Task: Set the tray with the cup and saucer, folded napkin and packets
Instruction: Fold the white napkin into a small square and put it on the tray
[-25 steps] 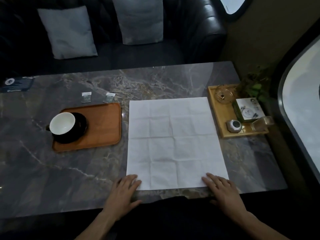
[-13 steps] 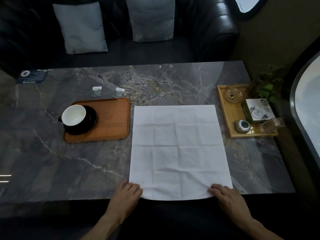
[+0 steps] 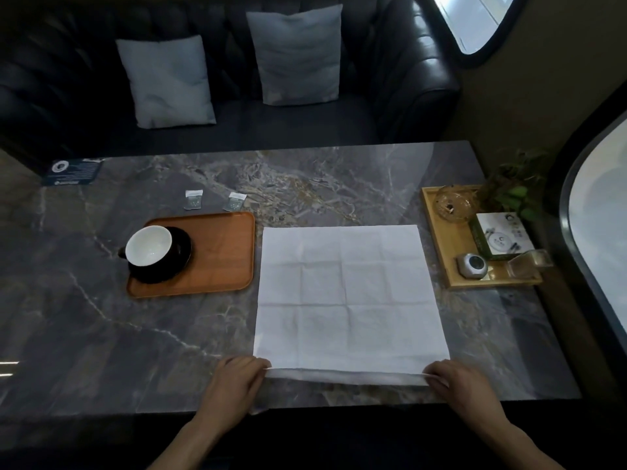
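Note:
A large white napkin (image 3: 349,296) lies spread flat on the marble table, creased into squares. My left hand (image 3: 234,381) pinches its near left corner and my right hand (image 3: 458,385) pinches its near right corner, with the near edge lifted a little off the table. To the left sits an orange-brown tray (image 3: 220,252) carrying a white-lined cup (image 3: 149,245) on a black saucer (image 3: 176,262). Two small packets (image 3: 193,199) (image 3: 234,201) lie on the table just behind the tray.
A second wooden tray (image 3: 444,252) at the right edge holds a glass dish, a box, a small round device and a clear holder, with a plant behind. A dark card (image 3: 73,171) lies at the far left. A black sofa with two cushions stands beyond the table.
Both hands went from resting flat at the napkin's near corners to pinching them, and the near edge has lifted. The camera view has tilted so the table sits lower in frame.

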`<state>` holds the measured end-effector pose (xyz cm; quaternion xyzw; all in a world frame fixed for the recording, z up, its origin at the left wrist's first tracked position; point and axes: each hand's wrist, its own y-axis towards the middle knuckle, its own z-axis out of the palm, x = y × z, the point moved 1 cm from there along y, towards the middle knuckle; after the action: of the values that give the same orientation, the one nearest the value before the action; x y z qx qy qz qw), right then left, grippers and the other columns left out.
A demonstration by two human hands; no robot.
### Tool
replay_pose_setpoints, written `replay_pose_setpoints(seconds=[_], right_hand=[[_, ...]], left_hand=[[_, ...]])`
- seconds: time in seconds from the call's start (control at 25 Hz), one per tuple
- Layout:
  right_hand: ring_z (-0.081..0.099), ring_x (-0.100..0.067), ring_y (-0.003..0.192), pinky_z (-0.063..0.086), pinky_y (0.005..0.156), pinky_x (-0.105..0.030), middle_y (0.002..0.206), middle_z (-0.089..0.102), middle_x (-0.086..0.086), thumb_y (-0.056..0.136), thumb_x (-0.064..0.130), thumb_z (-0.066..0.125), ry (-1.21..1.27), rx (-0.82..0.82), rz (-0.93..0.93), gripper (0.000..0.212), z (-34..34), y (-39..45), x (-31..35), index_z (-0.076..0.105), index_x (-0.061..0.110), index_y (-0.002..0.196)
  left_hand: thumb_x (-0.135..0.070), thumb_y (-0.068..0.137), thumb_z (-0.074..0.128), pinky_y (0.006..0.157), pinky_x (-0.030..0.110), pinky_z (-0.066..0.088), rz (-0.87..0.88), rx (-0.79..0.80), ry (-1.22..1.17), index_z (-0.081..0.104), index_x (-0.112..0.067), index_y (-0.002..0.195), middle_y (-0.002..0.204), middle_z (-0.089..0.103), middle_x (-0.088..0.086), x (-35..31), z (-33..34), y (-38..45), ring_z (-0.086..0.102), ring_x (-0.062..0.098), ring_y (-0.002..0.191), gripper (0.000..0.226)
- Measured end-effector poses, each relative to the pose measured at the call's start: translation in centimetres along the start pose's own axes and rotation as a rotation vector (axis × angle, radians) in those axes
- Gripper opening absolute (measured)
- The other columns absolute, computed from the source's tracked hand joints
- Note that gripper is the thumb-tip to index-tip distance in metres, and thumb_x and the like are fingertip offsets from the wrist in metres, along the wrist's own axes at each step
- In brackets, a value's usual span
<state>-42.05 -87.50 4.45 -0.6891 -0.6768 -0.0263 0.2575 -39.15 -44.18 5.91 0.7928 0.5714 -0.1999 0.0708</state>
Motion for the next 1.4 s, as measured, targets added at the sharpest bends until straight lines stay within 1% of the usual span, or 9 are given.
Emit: replay_pose_setpoints(seconds=[0.2,0.32,0.48,0.56,0.72,0.92,1.08,1.24,1.4], right_hand=[[0.067,-0.014,0.075,0.048,0.066,-0.029,0.081,0.074,0.008,0.082,0.028,0.076,0.057,-0.064,0.026,0.004,-2.6,3.8,0.1,0.074,0.029,0.085],[0.066,-0.012,0.076,0.050,0.066,-0.029,0.081,0.073,0.010,0.083,0.030,0.074,0.083,-0.100,0.033,0.003,-4.5,6.5,0.3,0.072,0.031,0.085],[0.063,-0.012,0.076,0.045,0.064,-0.029,0.084,0.073,0.007,0.086,0.027,0.071,0.088,-0.116,0.035,0.002,-7.0,10.7,1.3,0.072,0.027,0.087],[0.061,-0.010,0.076,0.047,0.063,-0.030,0.086,0.072,0.008,0.087,0.027,0.069,0.062,-0.127,0.021,0.003,-8.2,12.6,1.7,0.072,0.027,0.088],[0.060,-0.008,0.076,0.048,0.061,-0.029,0.088,0.071,0.010,0.088,0.028,0.067,0.032,-0.146,-0.008,0.003,-10.0,16.4,2.1,0.071,0.028,0.089],[0.058,-0.007,0.076,0.047,0.061,-0.026,0.091,0.072,0.011,0.089,0.028,0.067,0.028,-0.124,0.024,0.005,-10.7,21.2,2.6,0.071,0.030,0.091],[0.059,-0.008,0.077,0.048,0.061,-0.025,0.094,0.072,0.009,0.090,0.029,0.066,0.032,-0.111,0.061,0.006,-10.8,24.4,2.7,0.071,0.030,0.094],[0.064,-0.015,0.082,0.057,0.070,-0.037,0.095,0.074,0.005,0.090,0.028,0.066,0.008,-0.087,0.090,0.008,-10.7,26.7,2.7,0.072,0.028,0.096],[0.065,-0.017,0.085,0.057,0.071,-0.039,0.095,0.074,0.004,0.090,0.028,0.065,-0.008,-0.077,0.092,0.009,-10.6,28.5,2.5,0.072,0.026,0.095]], left_hand=[[-0.027,0.089,0.055,0.075,0.029,0.047,-0.030,-0.083,-0.099,0.073,-0.022,0.095,0.089,0.074,-0.009,0.4,-1.8,3.5,0.067,0.013,0.081,0.020],[-0.014,0.093,0.062,0.074,0.028,0.047,-0.103,-0.059,-0.209,0.073,-0.019,0.099,0.093,0.074,-0.004,0.9,-2.9,6.7,0.066,0.014,0.084,0.013],[-0.010,0.093,0.061,0.074,0.011,0.041,-0.143,-0.032,-0.322,0.073,-0.018,0.098,0.095,0.071,-0.009,1.6,-4.2,11.3,0.063,0.007,0.089,0.015],[-0.011,0.094,0.059,0.072,0.009,0.039,-0.161,-0.016,-0.333,0.072,-0.018,0.098,0.095,0.067,-0.011,2.1,-4.9,13.4,0.061,0.007,0.089,0.016],[-0.013,0.094,0.059,0.075,0.026,0.046,-0.211,-0.006,-0.357,0.071,-0.018,0.101,0.098,0.068,-0.007,3.3,-5.8,17.2,0.061,0.010,0.090,0.015],[-0.020,0.095,0.055,0.071,0.026,0.047,-0.267,0.058,-0.429,0.065,-0.034,0.094,0.094,0.070,-0.012,5.1,-6.2,21.3,0.064,0.005,0.086,0.017],[-0.025,0.096,0.053,0.065,0.028,0.046,-0.333,0.055,-0.483,0.067,-0.031,0.093,0.087,0.070,-0.011,6.3,-5.7,24.3,0.063,0.007,0.077,0.015],[-0.027,0.096,0.054,0.064,0.027,0.042,-0.359,0.048,-0.513,0.066,-0.034,0.086,0.086,0.067,-0.013,7.4,-4.5,26.4,0.060,0.002,0.079,0.017],[-0.026,0.095,0.054,0.068,0.031,0.048,-0.374,0.061,-0.505,0.064,-0.038,0.080,0.083,0.068,-0.011,8.0,-3.5,27.9,0.063,0.010,0.079,0.022]])
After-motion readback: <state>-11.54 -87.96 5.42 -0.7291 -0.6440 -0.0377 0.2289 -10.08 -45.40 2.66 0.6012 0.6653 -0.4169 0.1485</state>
